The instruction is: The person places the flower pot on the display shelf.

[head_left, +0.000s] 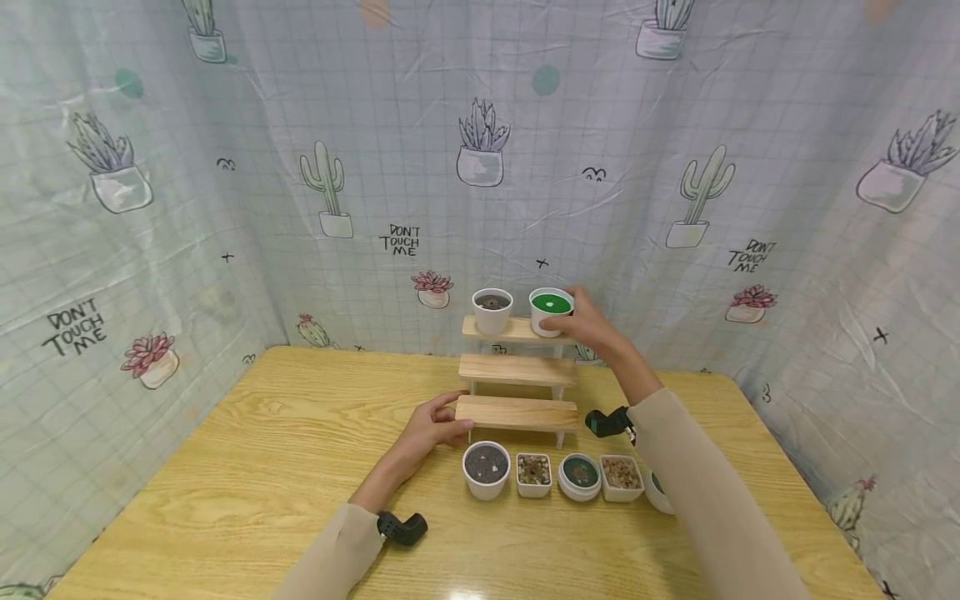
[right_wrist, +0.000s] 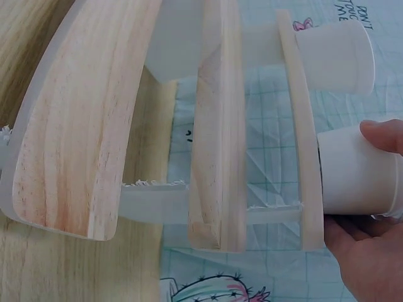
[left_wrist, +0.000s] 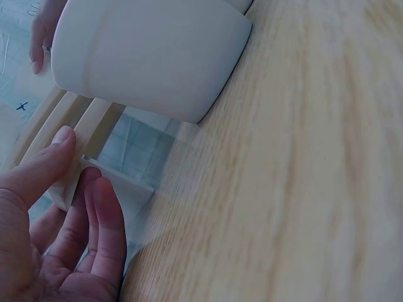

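Note:
A three-tier wooden stand [head_left: 517,411] with pale side supports rises in steps on the table. My left hand [head_left: 427,427] holds the left end of its lowest shelf; in the left wrist view the thumb lies over the wood [left_wrist: 99,128] and fingers curl round the end. At the top shelf's right end my right hand [head_left: 588,325] grips a white round pot [head_left: 552,307] with a bright green surface. In the right wrist view that pot's base [right_wrist: 352,170] meets the shelf. A second white pot [head_left: 492,312] with a grey filling sits left of it.
Along the stand's front stand a round pot with grey filling [head_left: 486,471], a square pot of pebbles [head_left: 533,475], a round dark-green-topped pot [head_left: 580,477] and a square gravel pot [head_left: 621,478]. Another white pot [head_left: 658,496] is partly behind the right sleeve. A printed curtain [head_left: 480,217] hangs behind.

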A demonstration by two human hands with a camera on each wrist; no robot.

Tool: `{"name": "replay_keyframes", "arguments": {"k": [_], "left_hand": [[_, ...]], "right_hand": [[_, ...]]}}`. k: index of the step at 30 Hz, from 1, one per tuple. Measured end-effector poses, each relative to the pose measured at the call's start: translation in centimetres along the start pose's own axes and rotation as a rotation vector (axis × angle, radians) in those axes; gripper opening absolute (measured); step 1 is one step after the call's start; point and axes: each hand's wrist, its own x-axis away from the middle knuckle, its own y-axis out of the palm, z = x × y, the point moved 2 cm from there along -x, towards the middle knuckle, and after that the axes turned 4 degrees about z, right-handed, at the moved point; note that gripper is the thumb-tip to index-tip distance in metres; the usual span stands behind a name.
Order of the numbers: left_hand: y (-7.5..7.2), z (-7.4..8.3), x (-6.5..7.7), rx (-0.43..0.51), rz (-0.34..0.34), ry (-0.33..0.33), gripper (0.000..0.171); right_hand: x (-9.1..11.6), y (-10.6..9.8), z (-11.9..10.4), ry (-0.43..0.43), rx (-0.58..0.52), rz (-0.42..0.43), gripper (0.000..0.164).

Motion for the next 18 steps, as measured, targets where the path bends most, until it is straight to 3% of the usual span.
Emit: {"name": "replay_keyframes", "arguments": {"k": [18], "left_hand": [[0.0,-0.08,-0.26,-0.001,-0.001,0.001,0.074]], "right_hand": [[0.09,0.11,0.16,-0.008,-0.035,-0.014,0.087]]}}
